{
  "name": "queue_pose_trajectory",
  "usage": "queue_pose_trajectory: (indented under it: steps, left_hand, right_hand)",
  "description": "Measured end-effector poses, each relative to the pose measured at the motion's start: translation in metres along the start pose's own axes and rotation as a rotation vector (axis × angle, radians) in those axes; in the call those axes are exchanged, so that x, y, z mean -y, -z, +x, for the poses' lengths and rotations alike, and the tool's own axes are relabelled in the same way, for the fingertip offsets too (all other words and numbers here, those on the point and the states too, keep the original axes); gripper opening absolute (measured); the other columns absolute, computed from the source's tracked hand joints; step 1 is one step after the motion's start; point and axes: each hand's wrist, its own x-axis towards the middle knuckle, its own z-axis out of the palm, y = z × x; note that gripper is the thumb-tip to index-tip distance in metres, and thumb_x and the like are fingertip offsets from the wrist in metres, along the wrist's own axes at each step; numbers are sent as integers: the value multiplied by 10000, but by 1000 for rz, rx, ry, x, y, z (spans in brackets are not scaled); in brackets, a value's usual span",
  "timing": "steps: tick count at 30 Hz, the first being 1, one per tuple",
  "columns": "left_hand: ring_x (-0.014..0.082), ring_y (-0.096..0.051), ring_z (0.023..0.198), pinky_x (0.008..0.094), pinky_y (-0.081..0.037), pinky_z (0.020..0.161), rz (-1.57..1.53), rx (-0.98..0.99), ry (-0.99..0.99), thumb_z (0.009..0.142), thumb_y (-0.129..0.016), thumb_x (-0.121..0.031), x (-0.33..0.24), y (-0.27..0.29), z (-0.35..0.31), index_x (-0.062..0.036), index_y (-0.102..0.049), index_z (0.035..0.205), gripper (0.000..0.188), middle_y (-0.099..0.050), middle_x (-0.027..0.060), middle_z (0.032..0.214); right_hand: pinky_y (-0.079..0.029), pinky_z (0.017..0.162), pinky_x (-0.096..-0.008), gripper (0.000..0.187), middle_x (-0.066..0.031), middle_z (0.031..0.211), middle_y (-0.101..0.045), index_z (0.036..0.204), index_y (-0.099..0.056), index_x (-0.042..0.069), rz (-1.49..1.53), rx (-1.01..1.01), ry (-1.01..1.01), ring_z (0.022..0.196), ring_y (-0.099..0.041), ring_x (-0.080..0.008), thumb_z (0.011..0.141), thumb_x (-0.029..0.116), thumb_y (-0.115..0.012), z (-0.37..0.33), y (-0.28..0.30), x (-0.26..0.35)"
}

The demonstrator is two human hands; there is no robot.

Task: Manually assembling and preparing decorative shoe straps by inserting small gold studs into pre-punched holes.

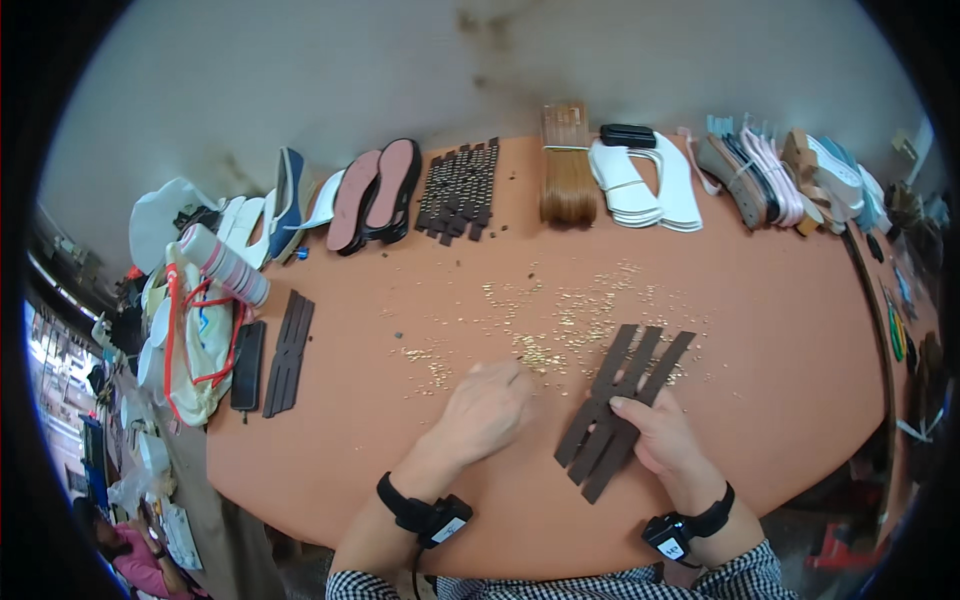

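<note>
My right hand (668,436) holds a dark brown slotted strap piece (615,400), thumb on top and fingers beneath. The piece is flat, with three parallel strips spreading from a joined middle, and it is tilted above the table. To its left, my left hand (485,408) is closed just over the tabletop, knuckles up. Its fingertips point at a scatter of tiny gold metal bits (540,352); whatever they pinch is hidden. Another dark brown strap piece (289,355) lies at the left, beside a black case (248,366).
Along the back of the brown table (800,400) are pink-topped soles (392,185), strap pieces studded with gold (459,190), a brown strip bundle (568,185), white insoles (660,185) and wedge soles (735,180). A cloth bag (205,340) stands left. A person (140,560) sits at lower left.
</note>
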Motion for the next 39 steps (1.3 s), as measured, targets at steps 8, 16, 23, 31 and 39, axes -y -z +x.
queue_pose_trajectory:
  steps: [8, 16, 23, 31, 39]
  left_hand:
    - [314, -582, 738, 426, -462, 667, 68, -119, -43, 739, -593, -91, -4, -3, -3, -32, -548, 730, 74, -548, 124, 760]
    - [302, -553, 684, 419, -460, 649, 347, -74, -122, 719, -582, -49, -15, -5, -4, -45, -530, 727, 52, -516, 119, 717]
    - [245, -588, 744, 339, -483, 694, -146, -218, 28, 853, -524, -11, 3, 4, -9, -41, -604, 939, 121, -585, 110, 812]
    - [92, -512, 765, 225, -444, 716, -1248, -33, 458, 982, -480, -63, -32, -5, -13, -28, -565, 1007, 95, -527, 13, 834]
    - [159, -509, 871, 269, -434, 764, -721, -338, 44, 879, -581, 52, -48, -15, -3, -27, -607, 935, 101, -508, 55, 970]
  right_hand:
    - [-584, 733, -385, 193, -72, 975, -614, 1065, -541, 30, 58, 3, -36, 833, -649, -204, 880, -21, -563, 2, 0, 0]
    - [-565, 728, -354, 152, -62, 947, -619, 1053, -576, 12, 53, 45, -10, 806, -635, -183, 902, 12, -559, -2, 0, -2]
    - [-565, 723, -354, 154, -73, 960, -621, 1064, -573, 4, 81, 78, -78, 825, -638, -188, 911, 19, -555, -2, -2, -2]
    - [-575, 760, -368, 179, -81, 973, -627, 1084, -566, 2, 73, 119, -109, 851, -652, -194, 905, 9, -560, 1, 0, -5]
    - [-542, 785, -315, 179, -66, 971, -639, 1088, -598, -10, 65, 134, -128, 861, -636, -153, 918, 28, -553, -2, -10, -12]
